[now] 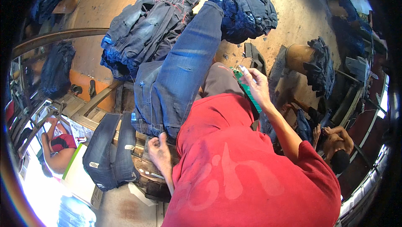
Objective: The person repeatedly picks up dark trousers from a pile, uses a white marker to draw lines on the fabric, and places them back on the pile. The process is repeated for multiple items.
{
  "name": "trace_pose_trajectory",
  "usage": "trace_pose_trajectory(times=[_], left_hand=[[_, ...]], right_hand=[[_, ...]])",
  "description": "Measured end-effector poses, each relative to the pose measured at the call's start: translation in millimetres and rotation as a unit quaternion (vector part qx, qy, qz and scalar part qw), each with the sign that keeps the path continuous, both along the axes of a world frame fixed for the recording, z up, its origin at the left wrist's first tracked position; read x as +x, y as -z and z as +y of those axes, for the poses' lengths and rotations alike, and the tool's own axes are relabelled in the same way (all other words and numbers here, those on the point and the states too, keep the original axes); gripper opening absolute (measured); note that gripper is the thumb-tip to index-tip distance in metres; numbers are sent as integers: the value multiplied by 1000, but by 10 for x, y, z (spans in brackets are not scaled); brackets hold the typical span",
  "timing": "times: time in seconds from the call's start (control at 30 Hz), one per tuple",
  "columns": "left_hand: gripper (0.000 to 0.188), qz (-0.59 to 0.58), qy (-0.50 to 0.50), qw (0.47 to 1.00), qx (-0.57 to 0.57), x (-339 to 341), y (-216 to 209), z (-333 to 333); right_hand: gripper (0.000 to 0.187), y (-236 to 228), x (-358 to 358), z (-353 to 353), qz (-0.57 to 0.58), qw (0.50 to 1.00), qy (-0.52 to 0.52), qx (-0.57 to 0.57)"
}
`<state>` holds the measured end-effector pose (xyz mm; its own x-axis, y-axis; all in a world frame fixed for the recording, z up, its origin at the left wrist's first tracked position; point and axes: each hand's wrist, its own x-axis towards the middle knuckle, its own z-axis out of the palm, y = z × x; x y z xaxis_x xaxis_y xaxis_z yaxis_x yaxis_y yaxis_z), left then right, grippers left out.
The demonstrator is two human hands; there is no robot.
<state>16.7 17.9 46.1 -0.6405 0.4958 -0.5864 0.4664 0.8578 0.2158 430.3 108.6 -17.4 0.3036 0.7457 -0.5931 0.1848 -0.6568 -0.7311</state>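
Head view, looking down past a red shirt (251, 172). Right hand (258, 85) raised, fingers pinched narrow on a small white stick, chalk or marker by the look (243, 69); the tip points up and away from the cloth. Left hand (159, 151) low, fingers loosely curled, touching the hem end of the jeans (184, 76) that lie draped over the lap and run up and away toward the floor. It grips nothing firmly that I can tell.

Just beside the left hand, a second folded pair of jeans (109, 151) hangs over the edge of a wooden bench (90, 105). A green board (248, 91) shows between the right hand and the lap. Further out, two heaps of dark jeans (146, 26) (243, 7) on the concrete floor (293, 13). Other people sit nearby: one lower left (58, 147), one at right (335, 143).

Judgement: marking would go best with the left hand pressing the cloth flat and taut near the hem, and the stick brought down onto a smooth stretch, clear of seams and folds. Slack denim would smear or bend the line.
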Motion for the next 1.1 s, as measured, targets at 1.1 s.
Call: trace_pose_trajectory(times=[1.1], left_hand=[[24,-689,-176,685,157,115,617,147]], right_hand=[[24,-950,-1257,-72,-233,827,-360,362]])
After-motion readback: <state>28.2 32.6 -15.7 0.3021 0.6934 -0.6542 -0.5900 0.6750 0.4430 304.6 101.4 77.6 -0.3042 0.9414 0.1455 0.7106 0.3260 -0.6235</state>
